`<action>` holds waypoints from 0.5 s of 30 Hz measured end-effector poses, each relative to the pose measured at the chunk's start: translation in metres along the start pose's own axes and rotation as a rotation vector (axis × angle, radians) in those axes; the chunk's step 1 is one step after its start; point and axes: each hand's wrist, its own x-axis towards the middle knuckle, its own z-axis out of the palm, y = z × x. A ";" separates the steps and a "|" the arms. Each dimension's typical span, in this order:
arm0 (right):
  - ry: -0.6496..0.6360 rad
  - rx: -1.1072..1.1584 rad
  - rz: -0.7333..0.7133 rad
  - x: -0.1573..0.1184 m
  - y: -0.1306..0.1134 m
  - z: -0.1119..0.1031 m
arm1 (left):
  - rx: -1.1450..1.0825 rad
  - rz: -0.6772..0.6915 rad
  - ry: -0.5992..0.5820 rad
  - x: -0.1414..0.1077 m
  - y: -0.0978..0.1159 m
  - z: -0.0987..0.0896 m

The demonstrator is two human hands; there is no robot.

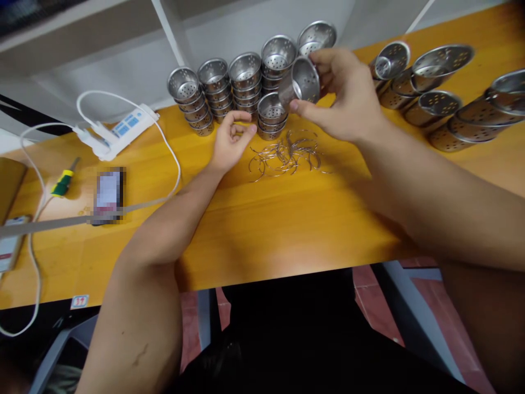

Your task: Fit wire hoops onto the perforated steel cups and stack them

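My right hand (pixel 348 98) grips a small perforated metal cup (pixel 307 79) by its rim and side, thumb below and fingers behind. The cup is tilted above a short stack of like cups (pixel 272 117). Left of that stack hovers my left hand (pixel 233 141), fingers loosely bent and thumb apart from them, with nothing in it. Beneath both hands a loose heap of thin curved metal wires (pixel 287 156) lies on the wooden table (pixel 262 230). Taller stacks of perforated cups (pixel 245 76) stand behind in a row.
On the right, more perforated cups (pixel 479 117) lie in leaning nested rows. At the left are a white power strip (pixel 131 128) with cables, a phone (pixel 109 194) and a green-and-yellow screwdriver (pixel 63 183). A grey wall (pixel 221 27) closes off the back.
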 end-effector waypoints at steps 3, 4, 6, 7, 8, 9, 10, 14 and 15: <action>-0.071 -0.139 0.011 0.025 0.000 0.008 | 0.149 0.123 -0.075 0.002 -0.015 -0.002; -0.088 -0.215 0.022 0.030 -0.002 0.012 | 0.192 0.156 -0.112 0.000 -0.014 -0.001; -0.116 -0.368 0.040 0.038 -0.006 0.020 | 0.254 0.196 -0.173 -0.004 -0.006 0.001; -0.126 -0.421 0.045 0.040 -0.007 0.023 | 0.269 0.203 -0.194 -0.007 -0.001 0.002; -0.133 -0.453 0.051 0.041 -0.008 0.025 | 0.277 0.204 -0.208 -0.008 0.002 0.003; -0.138 -0.469 0.057 0.043 -0.009 0.025 | 0.279 0.202 -0.215 -0.009 0.004 0.003; -0.158 -0.476 0.072 0.045 -0.008 0.024 | 0.278 0.198 -0.219 -0.009 0.003 0.003; -0.283 -0.390 0.147 0.052 -0.002 0.014 | 0.264 0.174 -0.236 -0.004 -0.013 0.003; -0.277 -0.312 0.142 0.054 0.000 0.013 | 0.258 0.171 -0.244 -0.003 -0.018 0.003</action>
